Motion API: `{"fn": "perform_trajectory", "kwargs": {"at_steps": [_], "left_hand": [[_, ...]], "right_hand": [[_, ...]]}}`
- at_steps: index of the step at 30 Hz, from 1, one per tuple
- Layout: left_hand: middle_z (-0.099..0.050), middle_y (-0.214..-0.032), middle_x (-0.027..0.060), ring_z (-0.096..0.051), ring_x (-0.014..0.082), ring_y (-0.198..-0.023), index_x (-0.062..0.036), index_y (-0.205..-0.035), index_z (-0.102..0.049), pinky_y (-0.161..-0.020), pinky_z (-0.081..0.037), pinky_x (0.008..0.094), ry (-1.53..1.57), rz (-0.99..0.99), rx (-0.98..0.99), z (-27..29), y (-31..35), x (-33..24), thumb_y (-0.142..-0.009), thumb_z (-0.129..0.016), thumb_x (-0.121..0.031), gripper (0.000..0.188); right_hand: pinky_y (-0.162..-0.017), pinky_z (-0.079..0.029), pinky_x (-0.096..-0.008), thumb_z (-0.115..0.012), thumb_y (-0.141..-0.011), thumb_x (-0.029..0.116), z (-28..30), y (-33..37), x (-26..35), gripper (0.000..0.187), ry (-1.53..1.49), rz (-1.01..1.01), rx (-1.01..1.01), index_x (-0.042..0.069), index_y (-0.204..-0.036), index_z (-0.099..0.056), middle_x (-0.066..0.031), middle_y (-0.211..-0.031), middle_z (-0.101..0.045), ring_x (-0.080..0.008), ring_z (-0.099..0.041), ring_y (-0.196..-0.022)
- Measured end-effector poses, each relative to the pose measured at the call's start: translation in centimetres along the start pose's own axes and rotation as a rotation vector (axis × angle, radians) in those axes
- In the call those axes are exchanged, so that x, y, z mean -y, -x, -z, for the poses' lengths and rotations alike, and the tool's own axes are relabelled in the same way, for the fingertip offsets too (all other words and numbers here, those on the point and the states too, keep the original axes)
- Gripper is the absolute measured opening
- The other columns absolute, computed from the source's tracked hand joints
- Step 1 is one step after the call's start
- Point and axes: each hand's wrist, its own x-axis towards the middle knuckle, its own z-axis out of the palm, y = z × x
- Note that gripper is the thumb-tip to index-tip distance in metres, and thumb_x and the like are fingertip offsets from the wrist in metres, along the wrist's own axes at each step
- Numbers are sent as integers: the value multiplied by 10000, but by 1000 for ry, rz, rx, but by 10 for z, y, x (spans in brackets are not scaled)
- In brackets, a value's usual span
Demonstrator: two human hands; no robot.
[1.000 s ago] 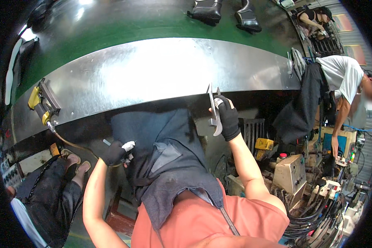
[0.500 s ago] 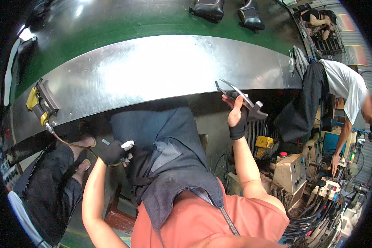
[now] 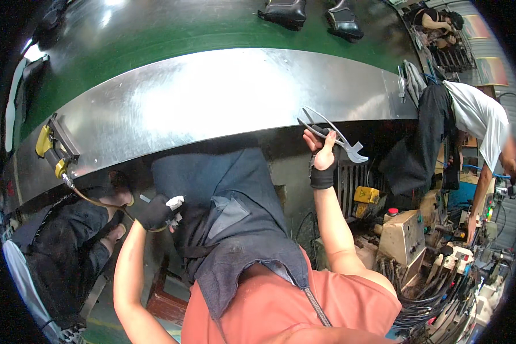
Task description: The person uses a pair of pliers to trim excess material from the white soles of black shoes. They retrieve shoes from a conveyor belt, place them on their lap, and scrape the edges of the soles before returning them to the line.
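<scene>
My right hand (image 3: pixel 325 156), in a dark fingerless glove, is raised at the near edge of the metal worktop. Its fingers are closed around the handles of metal pincers (image 3: pixel 353 151); the handles reach over the edge and the broad head points right. At my lap's left side, my dark-gloved left hand (image 3: pixel 155 213) is closed on a crumpled white wad (image 3: pixel 175 202), tissue or cloth. From the same hand sticks out a thin pale rod (image 3: pixel 145 198), mostly hidden. A dark apron (image 3: pixel 212 172) covers my lap.
A yellow and black air stapler (image 3: pixel 53 152) lies at the worktop's left end, with a brown hose trailing. Black boots (image 3: pixel 345 22) stand on the green belt (image 3: pixel 172 49). Machinery (image 3: pixel 404 238) and a bent-over person (image 3: pixel 481 114) are at right; another person sits at left.
My right hand has tilted the pincers slightly and shifted a little left. The person at left has moved their legs. My left hand stays almost in place.
</scene>
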Motion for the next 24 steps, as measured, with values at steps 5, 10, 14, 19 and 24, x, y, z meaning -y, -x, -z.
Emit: {"fn": "perform_trajectory", "kwargs": {"at_steps": [5, 10, 14, 19, 24], "left_hand": [[-628, -649, 157, -611, 243, -492, 53, -801, -648, -421, -513, 371, -39, 10, -43, -3, 5, -6, -924, -567, -364, 443], [-695, -731, 108, -682, 222, -573, -56, -1100, -641, -539, -538, 338, -152, 73, -23, 0, 6, -4, -946, -497, -406, 409], [-674, -704, 123, -657, 226, -543, -24, -998, -640, -495, -529, 343, -118, 51, -35, 0, 4, -3, -939, -524, -381, 379], [-628, -634, 148, -606, 232, -482, 42, -761, -643, -412, -511, 371, 79, 41, -40, -1, 0, 4, -923, -575, -337, 418], [-628, -639, 146, -603, 234, -480, 41, -764, -637, -407, -503, 372, 97, 28, -47, -3, 2, 1, -921, -580, -342, 419]], "right_hand": [[-800, -556, -334, -370, -970, 521, 7, -3, -2, 614, 39, 9, -23, -43, -1082, -587, -169, -976, -672, -252, -674, -852], [-829, -525, -325, -417, -977, 458, 20, -8, -1, 534, 214, -53, 17, -33, -1143, -549, -173, -1027, -646, -230, -656, -867], [-845, -511, -352, -470, -974, 400, 18, -19, 3, 480, 223, 15, 46, -33, -1172, -534, -170, -1056, -620, -239, -627, -950], [-843, -488, -318, -380, -978, 491, 30, -37, 0, 585, 194, 32, 79, -47, -1157, -526, -191, -1092, -627, -231, -613, -968], [-752, -495, -313, -340, -991, 461, 19, -17, -6, 520, 200, 193, 16, 11, -1038, -598, -145, -926, -679, -224, -645, -710]]}}
